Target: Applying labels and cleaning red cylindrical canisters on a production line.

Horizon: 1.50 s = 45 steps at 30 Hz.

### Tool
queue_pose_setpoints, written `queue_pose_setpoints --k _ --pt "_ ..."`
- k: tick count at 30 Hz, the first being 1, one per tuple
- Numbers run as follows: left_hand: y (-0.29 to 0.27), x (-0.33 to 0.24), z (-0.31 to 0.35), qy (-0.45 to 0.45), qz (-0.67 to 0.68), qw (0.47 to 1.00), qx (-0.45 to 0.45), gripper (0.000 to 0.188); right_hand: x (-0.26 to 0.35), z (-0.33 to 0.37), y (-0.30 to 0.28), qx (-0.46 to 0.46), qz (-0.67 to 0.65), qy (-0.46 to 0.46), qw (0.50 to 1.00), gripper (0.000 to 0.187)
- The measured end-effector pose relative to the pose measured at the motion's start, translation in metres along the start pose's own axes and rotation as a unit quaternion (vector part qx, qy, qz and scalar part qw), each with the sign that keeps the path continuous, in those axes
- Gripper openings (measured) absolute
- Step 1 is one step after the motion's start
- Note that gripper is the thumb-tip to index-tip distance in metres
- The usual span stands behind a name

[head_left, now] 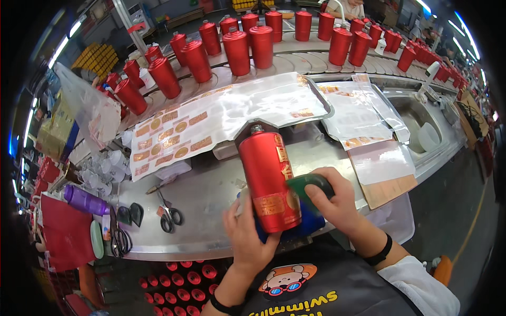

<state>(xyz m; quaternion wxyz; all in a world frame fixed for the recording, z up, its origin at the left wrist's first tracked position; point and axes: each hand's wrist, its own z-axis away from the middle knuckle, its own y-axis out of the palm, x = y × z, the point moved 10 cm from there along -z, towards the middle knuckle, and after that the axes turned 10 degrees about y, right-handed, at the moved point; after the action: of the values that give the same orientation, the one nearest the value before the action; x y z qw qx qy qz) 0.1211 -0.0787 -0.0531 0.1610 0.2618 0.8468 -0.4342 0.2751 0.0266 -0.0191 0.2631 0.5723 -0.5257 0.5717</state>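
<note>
A glossy red bottle [262, 168] with gold decoration lies tilted before me, its neck pointing away into a notched metal rest [243, 131]. Its base end faces me over a blue support [311, 225]. My left hand [249, 237] grips the lower left side of the bottle, with the thumb near its base and some fingers hidden behind it. In my right hand [337, 203] is a dark green, rounded scraper-like tool [304, 185], its edge against the bottle's right side by a round gold label. The tool is slightly blurred.
Sheets of gold-and-red labels [179, 131] cover the far side of the metal table [211, 205]. Scissors [169, 215] and a purple bottle [87, 200] lie left. Several red bottles [235, 52] stand on the conveyor behind. A sink [416, 118] is at right. Another person [348, 8] sits beyond the conveyor.
</note>
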Motion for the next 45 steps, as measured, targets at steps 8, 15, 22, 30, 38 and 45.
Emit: queue_pose_setpoints --k 8,15,22,30,38,45 --pt "-0.011 -0.009 -0.012 0.040 -0.103 0.994 0.012 0.079 0.068 -0.021 0.037 0.181 0.178 -0.184 0.950 0.017" --pt "-0.014 -0.010 -0.012 0.044 -0.060 0.997 -0.010 0.081 0.089 -0.050 0.058 0.125 0.326 -0.240 0.906 0.014" --pt "0.017 0.040 -0.013 -0.107 0.469 0.873 -0.082 0.070 0.035 -0.036 0.026 0.140 0.067 0.053 0.986 0.019" --pt "0.025 0.044 -0.029 -0.102 0.356 0.925 -0.079 0.066 0.004 -0.023 0.018 0.082 -0.006 0.106 0.991 0.019" --pt "-0.003 -0.066 -0.027 0.133 -0.095 0.986 0.020 0.060 -0.002 -0.020 0.018 0.066 0.008 0.112 0.991 0.020" --pt "-0.003 -0.049 -0.014 0.107 -0.135 0.985 0.002 0.064 -0.001 -0.020 0.017 0.056 0.012 0.111 0.992 0.019"
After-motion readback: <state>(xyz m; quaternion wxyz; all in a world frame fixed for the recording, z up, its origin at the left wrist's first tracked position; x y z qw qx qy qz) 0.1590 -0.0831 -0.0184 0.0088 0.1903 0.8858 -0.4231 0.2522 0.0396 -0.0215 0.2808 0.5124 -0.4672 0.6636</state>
